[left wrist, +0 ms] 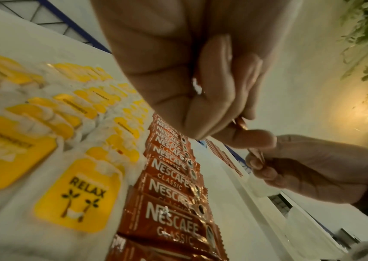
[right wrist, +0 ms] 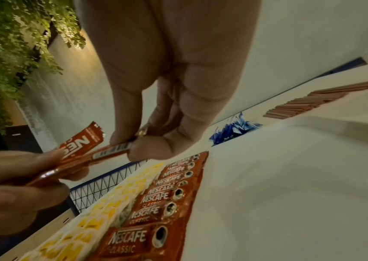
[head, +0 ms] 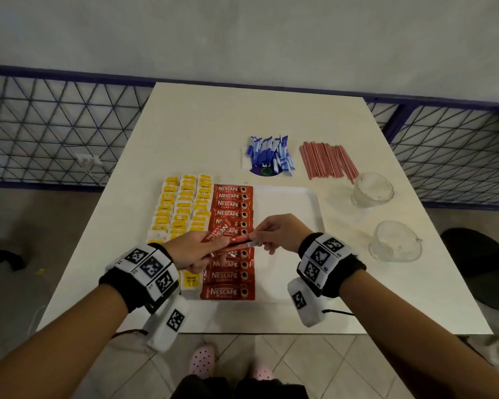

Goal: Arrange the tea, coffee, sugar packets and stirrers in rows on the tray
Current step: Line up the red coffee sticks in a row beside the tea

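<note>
My left hand (head: 198,249) grips a small bunch of red coffee packets (head: 218,233) above the white tray (head: 311,203). My right hand (head: 274,230) pinches the end of one packet (right wrist: 111,150) from that bunch between thumb and forefinger. On the tray lie several rows of yellow tea packets (head: 182,205) at the left and a column of red coffee packets (head: 231,280) beside them. Blue sugar packets (head: 271,155) and red stirrers (head: 327,161) lie in piles on the table beyond the tray.
Two clear glass cups (head: 372,191) (head: 395,241) stand on the white table (head: 202,125) right of the tray. A blue mesh railing (head: 55,128) runs behind the table. A dark chair (head: 484,266) is at the right, and my feet (head: 202,359) show below the table's front edge.
</note>
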A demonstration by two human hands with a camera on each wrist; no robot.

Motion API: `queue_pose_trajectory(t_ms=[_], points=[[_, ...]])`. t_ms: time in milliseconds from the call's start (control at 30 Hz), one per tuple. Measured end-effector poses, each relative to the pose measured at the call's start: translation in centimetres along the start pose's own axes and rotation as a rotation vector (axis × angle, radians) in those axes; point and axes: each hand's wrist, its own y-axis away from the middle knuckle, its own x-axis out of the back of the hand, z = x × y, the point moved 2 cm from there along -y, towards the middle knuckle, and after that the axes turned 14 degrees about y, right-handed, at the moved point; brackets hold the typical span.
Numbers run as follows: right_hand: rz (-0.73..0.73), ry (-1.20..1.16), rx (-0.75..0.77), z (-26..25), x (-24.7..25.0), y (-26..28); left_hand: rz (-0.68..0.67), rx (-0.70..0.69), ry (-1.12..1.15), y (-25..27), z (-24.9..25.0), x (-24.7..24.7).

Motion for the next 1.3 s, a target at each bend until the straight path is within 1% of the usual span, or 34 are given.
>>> queue_pose_trajectory(t_ms=[133,267,400,500,567,633,800,933,1000,1033,1100,1167,1233,1300], points=[[-0.026,-0.094,-0.006,0.5,0.1,0.1,0.050,-0.026,0.001,0.2,-0.2,0.7],[-0.007,-0.270,0.007,0.3,-0.1,-0.1,0.106,-0.065,0.199,-0.2,-0.3,1.4],[0.007,-0.266,0.048,0.1,-0.4,-0.4,0.143,-0.068,0.255,-0.6,-0.2,2.4],[0.025,-0.172,0.011,0.4,-0.6,-0.7,0.193,-0.066,0.195,-0.9,-0.2,2.8],[0.046,-0.176,-0.010,0.6,-0.8,-0.9,0.241,-0.060,0.090,-1.2,-0.3,3.0],[0.068,-0.170,-0.021,0.7,-1.0,-1.0,0.252,-0.066,0.015,-1.5,-0.3,2.9],[0.074,-0.147,-0.080,0.9,-1.1,-1.2,0.259,-0.184,-0.082,-2.1,0.0,3.0],[0.078,-0.137,-0.117,1.0,-1.2,-1.5,0.267,-0.223,-0.179,-2.7,0.3,3.5],[0.074,-0.120,-0.132,1.1,-1.2,-1.7,0.272,-0.235,-0.190,-3.3,0.4,3.9],[0.068,-0.086,-0.130,1.0,-1.2,-1.7,0.284,-0.241,-0.159,-3.5,0.6,4.0],[0.040,-0.003,-0.118,0.6,-1.2,-1.7,0.325,-0.235,-0.019,-4.0,1.1,4.2],[-0.002,0.000,-0.102,0.0,-1.4,-1.7,0.364,-0.235,0.119,-4.2,2.0,4.0],[-0.034,-0.123,-0.083,-0.7,-1.8,-2.0,0.361,-0.242,0.196,-4.4,2.9,3.4],[-0.039,-0.305,-0.076,-1.3,-2.1,-2.5,0.320,-0.233,0.201,-4.6,3.6,2.4]])
